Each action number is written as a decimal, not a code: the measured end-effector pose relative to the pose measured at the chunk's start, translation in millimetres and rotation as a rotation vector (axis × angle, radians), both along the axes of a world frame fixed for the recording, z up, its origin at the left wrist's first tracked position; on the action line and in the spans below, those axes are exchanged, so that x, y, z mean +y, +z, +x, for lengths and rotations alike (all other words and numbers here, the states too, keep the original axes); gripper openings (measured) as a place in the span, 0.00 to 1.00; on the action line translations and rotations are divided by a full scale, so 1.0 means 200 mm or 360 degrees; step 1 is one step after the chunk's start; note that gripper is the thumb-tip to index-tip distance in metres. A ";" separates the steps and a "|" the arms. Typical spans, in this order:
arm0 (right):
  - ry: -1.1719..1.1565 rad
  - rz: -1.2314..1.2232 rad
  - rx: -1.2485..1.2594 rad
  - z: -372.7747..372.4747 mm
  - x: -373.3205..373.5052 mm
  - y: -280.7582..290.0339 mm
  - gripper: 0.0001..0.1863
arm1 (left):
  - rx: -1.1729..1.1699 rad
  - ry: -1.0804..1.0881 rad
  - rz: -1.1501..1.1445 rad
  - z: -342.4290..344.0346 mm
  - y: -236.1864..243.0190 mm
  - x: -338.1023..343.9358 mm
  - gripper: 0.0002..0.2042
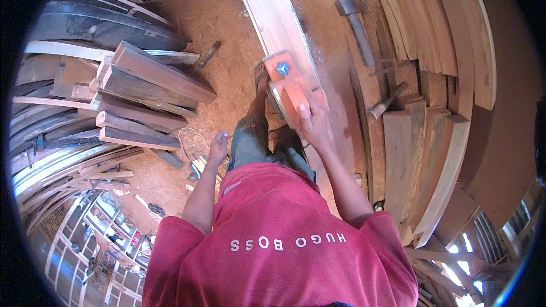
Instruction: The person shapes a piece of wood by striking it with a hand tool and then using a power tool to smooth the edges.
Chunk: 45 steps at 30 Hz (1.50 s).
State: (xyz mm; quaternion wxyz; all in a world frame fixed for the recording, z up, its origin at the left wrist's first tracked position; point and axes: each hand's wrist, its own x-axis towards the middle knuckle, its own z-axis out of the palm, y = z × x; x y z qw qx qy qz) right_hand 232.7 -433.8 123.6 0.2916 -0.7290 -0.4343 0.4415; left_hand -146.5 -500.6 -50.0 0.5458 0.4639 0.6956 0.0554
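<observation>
My right hand grips the handle of an orange power planer with a blue knob on top. The planer rests on a long, pale wooden board that runs away from me to the top of the view. My left hand hangs at my left side, away from the board, with its fingers curled; whether anything is in them is hidden. My red shirt and dark trousers fill the lower middle of the view.
Stacked planks and offcuts lie on the left over sawdust-covered ground. To the right are a hammer-like tool, a wooden-handled tool and timber boards. A cord lies near my left hand.
</observation>
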 end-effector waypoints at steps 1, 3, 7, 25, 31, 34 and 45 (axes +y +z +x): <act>-0.0024 -0.0019 0.0072 -0.02 0.10 -0.02 0.27 | -0.0011 0.0014 -0.0011 -0.01 0.00 0.01 0.18; -0.0037 0.0074 0.0094 -0.05 0.29 -0.05 0.29 | -0.0026 0.0043 -0.0032 -0.06 -0.03 0.00 0.19; -0.0138 0.0541 0.0111 -0.13 0.68 -0.12 0.29 | -0.0003 0.0225 -0.0002 -0.05 -0.07 0.00 0.17; -0.0095 0.0593 -0.0188 -0.22 1.80 -0.12 0.35 | -0.0128 0.0285 -0.0010 0.13 -0.17 0.12 0.18; 0.0001 0.0659 -0.0037 -0.16 0.75 -0.13 0.30 | 0.0042 0.0249 0.0068 0.09 -0.21 -0.13 0.17; -0.0048 0.0362 0.0058 -0.03 -0.03 -0.08 0.28 | 0.0139 0.0018 0.0062 0.21 -0.16 -0.15 0.17; -0.0037 0.0106 -0.0075 0.02 -0.17 -0.13 0.28 | -0.0151 -0.1291 0.0369 0.79 0.13 -0.15 0.21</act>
